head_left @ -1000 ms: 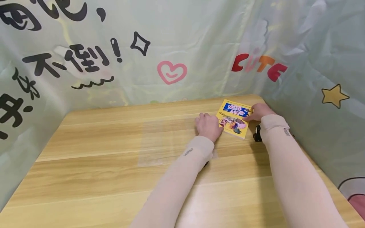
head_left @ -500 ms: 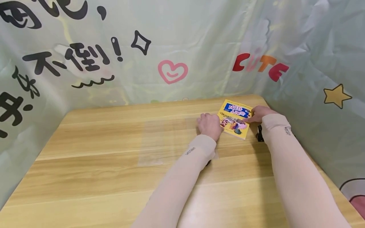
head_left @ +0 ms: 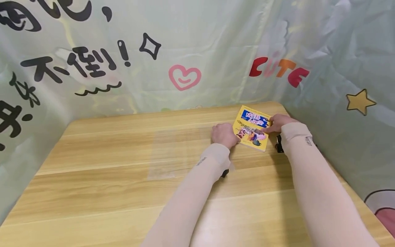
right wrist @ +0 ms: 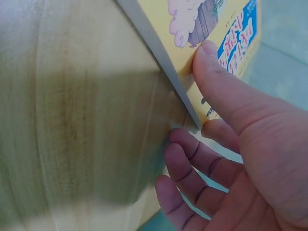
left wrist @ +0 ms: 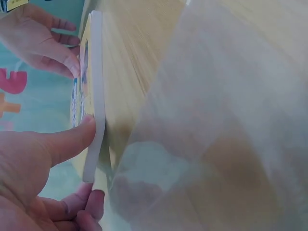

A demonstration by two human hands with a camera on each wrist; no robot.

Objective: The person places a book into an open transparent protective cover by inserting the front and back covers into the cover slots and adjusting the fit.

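Note:
A small yellow book (head_left: 251,127) with a blue title band lies at the far right of the wooden table (head_left: 108,192). My left hand (head_left: 226,134) is at its left edge. In the left wrist view the thumb (left wrist: 67,139) presses on the cover and the fingers curl under the white page edge (left wrist: 96,91). My right hand (head_left: 279,122) is at the right edge. In the right wrist view its thumb (right wrist: 216,72) lies on the cover of the book (right wrist: 211,24), with a finger tucked beneath the corner.
A clear plastic sleeve (head_left: 163,154) lies flat on the table left of my left arm and fills much of the left wrist view (left wrist: 216,120). A printed green cloth (head_left: 185,51) walls in the table at the back and both sides.
Both hands stay on the book's edges. The view has shifted slightly, and the book has barely moved.

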